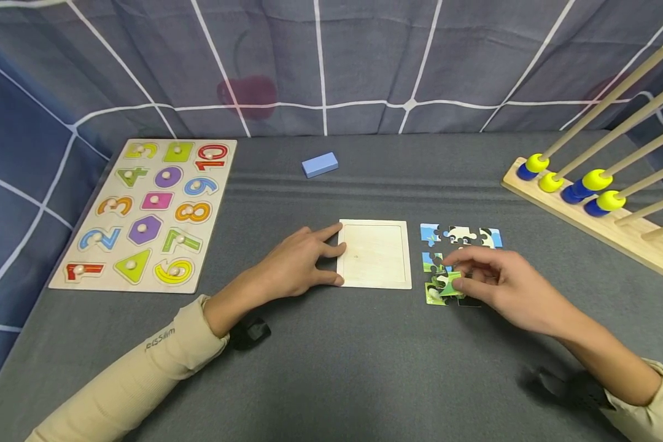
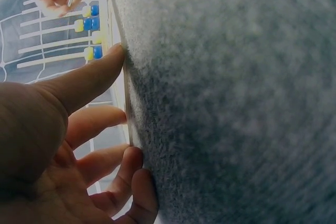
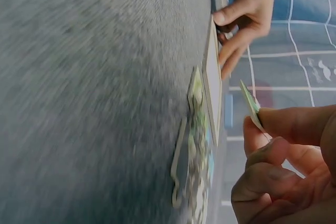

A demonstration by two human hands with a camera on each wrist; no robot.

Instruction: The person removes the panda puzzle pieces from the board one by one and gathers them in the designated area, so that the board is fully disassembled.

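Observation:
A square, pale wooden puzzle tray [image 1: 374,255] lies on the grey cloth with nothing in it. At its left edge rests my left hand [image 1: 298,261], thumb and fingertips touching the rim, as the left wrist view also shows. My right hand [image 1: 494,285] pinches a green puzzle piece [image 3: 251,106] between thumb and fingers, lifted above the cloth. Beneath and beside that hand lie several panda puzzle pieces [image 1: 460,234], close together to the right of the tray. The hand hides some of them in the head view.
A number-and-shape pegboard [image 1: 204,279] lies at the left. Behind the tray is a small blue block [image 1: 320,164]. A wooden bead counter [image 1: 585,199] with tall rods and yellow and blue beads stands at the right. Checked cloth [image 1: 287,61] hangs at the back.

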